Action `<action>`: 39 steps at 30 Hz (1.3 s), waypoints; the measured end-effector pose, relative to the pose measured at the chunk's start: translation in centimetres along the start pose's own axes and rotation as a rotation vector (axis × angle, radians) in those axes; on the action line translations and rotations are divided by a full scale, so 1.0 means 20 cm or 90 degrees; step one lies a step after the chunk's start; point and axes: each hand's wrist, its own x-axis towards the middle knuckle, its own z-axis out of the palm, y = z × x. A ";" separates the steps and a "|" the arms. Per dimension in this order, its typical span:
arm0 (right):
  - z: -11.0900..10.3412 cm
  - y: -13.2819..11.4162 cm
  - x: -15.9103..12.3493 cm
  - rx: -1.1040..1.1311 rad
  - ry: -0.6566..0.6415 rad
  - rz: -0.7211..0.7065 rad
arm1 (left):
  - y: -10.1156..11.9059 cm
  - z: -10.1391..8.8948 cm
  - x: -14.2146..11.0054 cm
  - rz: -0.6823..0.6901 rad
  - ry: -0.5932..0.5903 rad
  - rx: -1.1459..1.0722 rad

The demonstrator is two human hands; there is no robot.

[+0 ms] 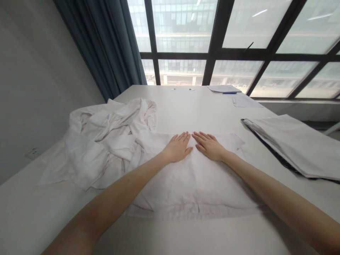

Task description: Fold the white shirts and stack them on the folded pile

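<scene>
A white cloth garment (202, 184) lies spread on the table in front of me, lightly creased, with a seam or hem along its near edge. My left hand (178, 146) rests flat on its far part, fingers stretched forward. Beside it, my right hand (208, 145) presses flat on the same fabric, fingers extended and the two hands nearly touching. To the left sits a crumpled heap of white fabric (106, 138), which meets the spread cloth; whether they are one piece I cannot tell.
On the right, folded white fabric (300, 145) lies on a dark flat thing at the edge of the white table (183, 109). Papers (223, 88) and a blue pen (229, 92) are at the far right. A wall socket (33, 153) is at left.
</scene>
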 end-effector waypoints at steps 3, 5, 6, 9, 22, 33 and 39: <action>0.00 0.01 0.00 -0.004 -0.008 0.017 | -0.01 0.00 -0.01 -0.001 -0.011 -0.004; 0.00 0.04 -0.01 -0.004 -0.015 0.032 | -0.03 -0.01 -0.02 -0.006 -0.021 -0.005; 0.01 0.05 -0.02 -0.004 -0.018 0.041 | -0.04 -0.02 -0.03 -0.009 -0.027 -0.006; 0.00 0.12 -0.06 -0.009 -0.026 0.079 | -0.07 -0.03 -0.06 -0.028 -0.054 -0.009; 0.01 0.35 -0.22 -0.078 0.000 0.222 | -0.28 -0.02 -0.25 -0.098 -0.037 0.077; 0.02 0.36 -0.28 -0.169 0.106 0.253 | -0.30 -0.02 -0.28 -0.111 0.009 0.095; -0.05 0.18 -0.15 -0.151 0.115 0.103 | -0.29 -0.02 -0.28 -0.119 0.000 0.105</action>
